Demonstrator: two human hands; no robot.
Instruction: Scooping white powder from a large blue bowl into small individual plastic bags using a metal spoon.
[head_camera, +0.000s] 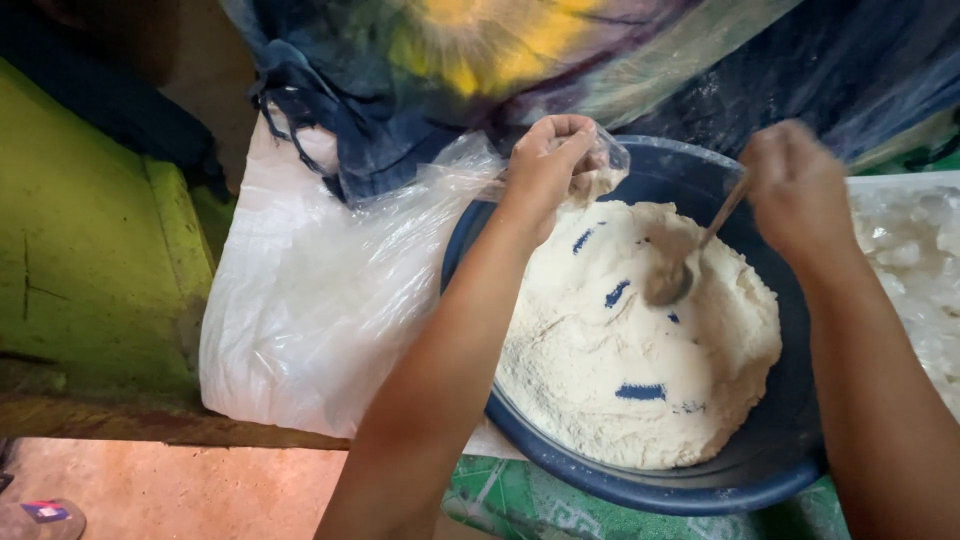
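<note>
A wide dark blue basin (690, 490) holds a mound of pale flour (640, 350) with a few blue patches of the bottom showing through. My right hand (795, 190) grips the handle of a metal spoon (680, 275) whose bowl is buried in the flour near the middle. My left hand (550, 160) is closed on a small clear plastic bag (605, 165) with a little flour in it, held over the basin's far rim.
A large crumpled clear plastic sheet (320, 300) lies left of the basin. A green painted wooden ledge (90, 260) runs along the left. Tie-dyed blue and yellow cloth (480, 60) hangs behind. A white tray of pale lumps (920, 260) sits at right.
</note>
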